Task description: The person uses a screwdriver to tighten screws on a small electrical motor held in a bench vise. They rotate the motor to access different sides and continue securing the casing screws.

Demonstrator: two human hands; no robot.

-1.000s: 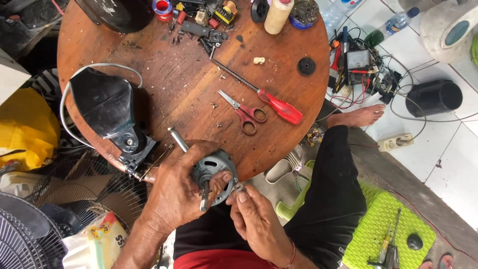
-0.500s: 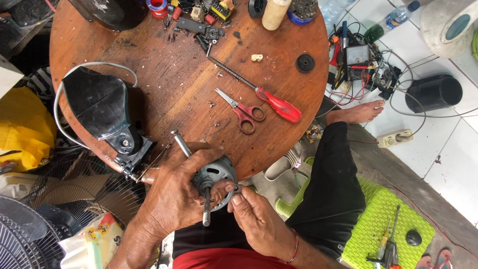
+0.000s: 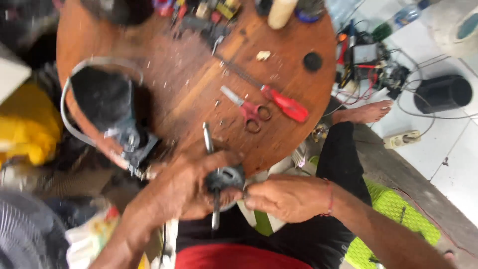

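A round wooden table (image 3: 164, 74) carries red-handled scissors (image 3: 249, 109) beside a red-handled screwdriver (image 3: 284, 102), a black cap (image 3: 312, 61) and a black housing (image 3: 102, 99) ringed by a grey cable (image 3: 67, 119), while a black pot (image 3: 443, 93) stands on the white-tiled floor (image 3: 458, 164).

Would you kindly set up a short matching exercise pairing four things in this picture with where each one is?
Things:
1. small motor with a shaft
2. red-handled scissors
3. black fan housing
4. black round cap

Places:
A. lying on the table beside the red-handled screwdriver
B. at the table's left edge, ringed by a grey cable
C. near the table's right edge, alone
D. held between the left hand and the right hand

Pairs: 1-D, 2-A, 3-B, 4-C
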